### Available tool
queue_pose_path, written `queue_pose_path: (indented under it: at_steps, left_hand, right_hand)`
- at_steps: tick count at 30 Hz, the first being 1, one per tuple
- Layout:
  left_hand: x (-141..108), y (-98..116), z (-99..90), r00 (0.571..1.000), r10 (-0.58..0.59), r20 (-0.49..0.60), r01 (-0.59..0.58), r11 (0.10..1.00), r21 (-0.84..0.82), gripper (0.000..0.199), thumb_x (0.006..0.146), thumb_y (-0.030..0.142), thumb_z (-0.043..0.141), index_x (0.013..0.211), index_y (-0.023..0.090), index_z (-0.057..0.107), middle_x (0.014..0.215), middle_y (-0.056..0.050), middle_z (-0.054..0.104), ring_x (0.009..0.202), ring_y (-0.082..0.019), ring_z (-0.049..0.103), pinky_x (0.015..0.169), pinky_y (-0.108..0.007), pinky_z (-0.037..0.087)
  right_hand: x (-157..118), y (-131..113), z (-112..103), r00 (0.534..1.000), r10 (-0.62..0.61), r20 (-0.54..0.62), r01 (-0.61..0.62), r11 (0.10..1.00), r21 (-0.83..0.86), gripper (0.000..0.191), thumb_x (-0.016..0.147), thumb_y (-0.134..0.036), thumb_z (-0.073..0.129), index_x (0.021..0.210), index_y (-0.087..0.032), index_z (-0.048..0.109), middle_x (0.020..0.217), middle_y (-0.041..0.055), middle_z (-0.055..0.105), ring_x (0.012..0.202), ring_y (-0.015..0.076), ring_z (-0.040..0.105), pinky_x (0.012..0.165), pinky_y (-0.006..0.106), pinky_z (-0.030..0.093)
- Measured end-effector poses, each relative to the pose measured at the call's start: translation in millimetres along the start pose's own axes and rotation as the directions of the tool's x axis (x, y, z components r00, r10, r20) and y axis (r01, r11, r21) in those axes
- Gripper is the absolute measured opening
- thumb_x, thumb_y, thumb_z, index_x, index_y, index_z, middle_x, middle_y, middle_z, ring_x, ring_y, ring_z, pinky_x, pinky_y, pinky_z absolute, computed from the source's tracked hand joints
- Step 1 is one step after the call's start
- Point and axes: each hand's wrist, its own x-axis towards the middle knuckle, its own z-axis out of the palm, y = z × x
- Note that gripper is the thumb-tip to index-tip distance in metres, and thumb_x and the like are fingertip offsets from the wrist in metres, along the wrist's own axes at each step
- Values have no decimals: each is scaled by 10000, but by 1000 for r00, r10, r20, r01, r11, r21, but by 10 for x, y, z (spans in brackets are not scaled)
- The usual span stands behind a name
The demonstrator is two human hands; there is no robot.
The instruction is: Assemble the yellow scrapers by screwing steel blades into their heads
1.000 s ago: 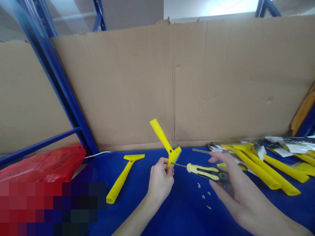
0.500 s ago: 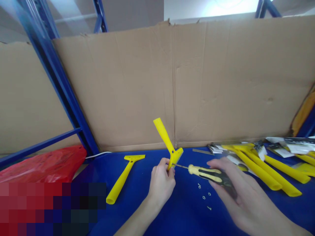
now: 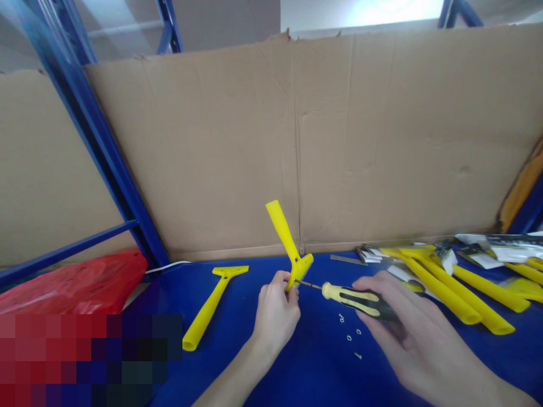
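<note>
My left hand grips the head end of a yellow scraper, whose handle points up and away. My right hand is closed around a cream-and-black screwdriver. Its tip meets the scraper's head beside my left fingertips; the screw there is too small to make out. On the blue table, a second yellow scraper lies to the left. Several small nuts and screws lie between my hands. Behind them rests a thin metal blade.
More yellow scrapers and plastic packets are heaped at the right. A red plastic bag sits at the left, beside a blue metal post. A tall cardboard sheet stands along the back.
The whole view has shifted slightly. Both hands keep their grips, and the screwdriver tip is still at the scraper's head.
</note>
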Motion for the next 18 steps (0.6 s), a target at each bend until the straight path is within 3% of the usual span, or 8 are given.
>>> queue_pose_path:
  at_steps: [3, 8, 10, 13, 15, 18]
  left_hand:
    - [-9, 25, -17, 1000, -5, -8, 5, 1000, 21, 142, 795, 122, 525, 897, 203, 580, 704, -30, 703, 679, -183, 685, 598, -237, 467]
    - [-19, 49, -15, 1000, 4, 1, -4, 1000, 24, 141, 792, 121, 533, 893, 207, 581, 695, -21, 700, 668, -175, 683, 599, -232, 464]
    - [-12, 46, -15, 1000, -14, 1, 14, 1000, 5, 134, 791, 121, 535, 888, 201, 581, 682, -21, 696, 651, -173, 679, 585, -230, 461]
    - [3, 43, -28, 999, -41, -10, 40, 999, -23, 118, 788, 124, 536, 873, 192, 582, 671, -28, 693, 636, -178, 677, 567, -233, 459]
    - [10, 48, -43, 999, -37, -15, 37, 999, -34, 121, 783, 126, 541, 876, 193, 583, 677, -31, 695, 641, -183, 677, 565, -237, 461]
    - [11, 58, -58, 999, -29, -19, 28, 999, -45, 133, 777, 129, 550, 886, 197, 584, 684, -31, 698, 656, -188, 680, 569, -239, 465]
  right_hand:
    - [4, -32, 3, 999, 31, -44, -32, 999, -20, 274, 856, -223, 493, 1129, -220, 473, 943, 63, 685, 787, 183, 690, 617, 259, 563]
    - [32, -44, 15, 995, 87, -52, -88, 996, -12, 143, 909, -245, 411, 1009, -219, 510, 592, -30, 655, 442, 139, 626, 407, 217, 484]
    - [36, -36, 16, 995, 89, -37, -90, 996, -13, 183, 895, -265, 432, 1055, -212, 502, 713, 6, 685, 519, 151, 655, 453, 235, 515]
    - [25, -20, 22, 999, 44, -5, -44, 999, -13, 299, 850, -241, 475, 1147, -208, 471, 1014, 92, 651, 811, 197, 683, 616, 283, 562]
    - [10, -13, 26, 1000, -7, 12, 7, 1000, -5, 267, 839, -196, 473, 1104, -222, 502, 1025, 92, 631, 868, 202, 668, 634, 284, 557]
    - [-6, -22, 28, 999, -48, 8, 48, 999, 15, 185, 846, -161, 467, 996, -227, 551, 909, 62, 640, 754, 171, 668, 589, 259, 541]
